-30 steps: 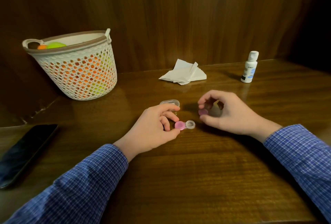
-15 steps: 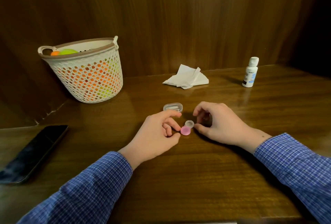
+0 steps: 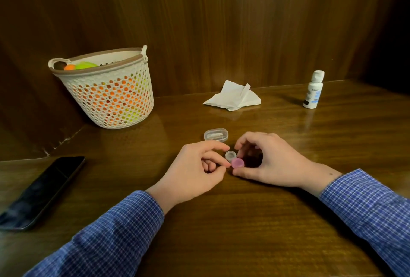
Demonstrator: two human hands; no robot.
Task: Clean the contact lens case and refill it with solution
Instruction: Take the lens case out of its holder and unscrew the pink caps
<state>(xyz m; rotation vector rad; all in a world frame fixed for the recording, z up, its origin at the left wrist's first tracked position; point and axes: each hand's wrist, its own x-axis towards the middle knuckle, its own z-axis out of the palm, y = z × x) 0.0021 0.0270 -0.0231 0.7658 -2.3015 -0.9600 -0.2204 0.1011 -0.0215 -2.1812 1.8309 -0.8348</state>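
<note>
In the middle of the wooden bench, both hands meet over the contact lens case, which sits on the wood between them. The left hand curls loosely with its fingertips pinching the near side of the case, by the clear well. The right hand arches over from the other side, thumb and fingers closed around the pink cap on the case's other well (whether that cap is screwed down or only resting there, I cannot tell). Both wrists come out of blue checked sleeves.

Just behind the hands lies a small clear oval container, flat on the bench. Further back, near the panelled wall, a crumpled white tissue lies, and well to its right a white solution bottle stands upright with its cap on. Off to the left, a cream lattice basket stands against the wall with orange and green things showing through its holes. A dark phone lies face up near the bench's left edge.
</note>
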